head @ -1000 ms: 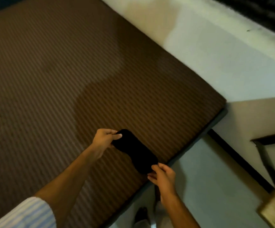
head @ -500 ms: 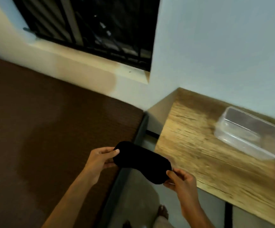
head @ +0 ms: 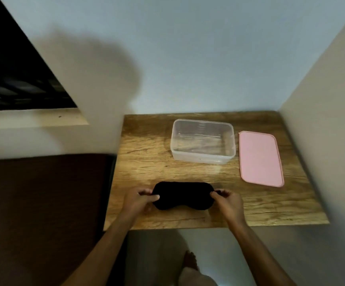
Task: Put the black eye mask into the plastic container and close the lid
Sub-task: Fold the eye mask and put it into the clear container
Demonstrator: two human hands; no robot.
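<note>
The black eye mask is stretched flat between both hands over the near part of the wooden table. My left hand pinches its left end and my right hand pinches its right end. A clear plastic container stands open and empty at the back of the table, beyond the mask. Its pink lid lies flat on the table just right of the container.
A brown bed butts against the table's left edge. Walls close in behind the table and along its right side. A dark window sits at upper left. My bare foot shows below the table's front edge.
I have turned from the bed to the table. The mask, held at both ends throughout, has travelled from above the bed to above the table's near part. The container and lid are now fully in view.
</note>
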